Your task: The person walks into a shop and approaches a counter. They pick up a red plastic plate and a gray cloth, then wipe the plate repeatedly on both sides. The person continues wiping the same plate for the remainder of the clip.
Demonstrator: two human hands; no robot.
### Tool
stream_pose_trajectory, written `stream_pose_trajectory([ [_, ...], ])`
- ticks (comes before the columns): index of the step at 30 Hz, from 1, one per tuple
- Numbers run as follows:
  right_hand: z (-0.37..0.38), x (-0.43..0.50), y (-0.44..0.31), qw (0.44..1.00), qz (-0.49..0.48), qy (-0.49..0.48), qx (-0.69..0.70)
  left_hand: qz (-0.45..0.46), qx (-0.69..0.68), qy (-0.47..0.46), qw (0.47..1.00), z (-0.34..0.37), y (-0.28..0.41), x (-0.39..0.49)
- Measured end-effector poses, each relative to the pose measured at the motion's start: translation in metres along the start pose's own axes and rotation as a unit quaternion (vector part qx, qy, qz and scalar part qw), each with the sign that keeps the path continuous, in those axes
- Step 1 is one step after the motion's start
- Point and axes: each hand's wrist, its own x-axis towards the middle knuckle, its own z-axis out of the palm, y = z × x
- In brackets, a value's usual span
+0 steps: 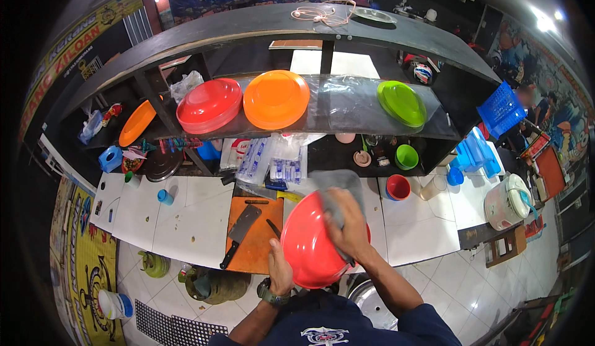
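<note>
Tilted in front of my chest is a glossy red plastic basin (pixel 304 253). My left hand (pixel 280 268) holds its left side, thumb up. A grey cloth (pixel 343 185) is in my right hand (pixel 347 223), pressed against the basin's right part; the cloth is blurred. Left of the basin, an orange cutting board (pixel 260 258) lies on the white-topped counter (pixel 195 206). On it rest a cleaver (pixel 245 224) with a black handle and a partly hidden dark object (pixel 273 228). A yellow-handled knife (pixel 289 196) lies beyond, near the board's far edge.
The shelf above holds stacked red plates (pixel 209 106), orange plates (pixel 276 99) and green plates (pixel 402 104). Packaged plastic bags (pixel 253 160) sit below. A red bowl (pixel 398 187) and a rice cooker (pixel 506 202) stand right, a blue cup (pixel 165 197) left. Gas cylinders (pixel 216 285) occupy the floor.
</note>
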Motion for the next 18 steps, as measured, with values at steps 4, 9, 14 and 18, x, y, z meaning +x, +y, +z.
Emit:
stream_pose_trajectory([
  [4, 0.004, -0.005, -0.033, 1.000, -0.018, 0.004, 0.007, 0.014, 0.032, 0.015, 0.999, 0.000, 0.001, 0.003],
  [9, -0.004, -0.006, -0.039, 0.966, -0.200, -0.151, 0.063, 0.034, 0.089, 0.043, 0.995, -0.005, -0.014, 0.009],
  [14, 0.002, 0.005, -0.013, 0.998, 0.051, 0.016, 0.022, 0.018, -0.003, 0.053, 0.998, 0.008, 0.005, 0.003],
  [18, -0.001, -0.004, -0.041, 0.962, -0.196, -0.186, 0.035, 0.046, 0.030, 0.087, 0.995, 0.006, -0.007, 0.008],
])
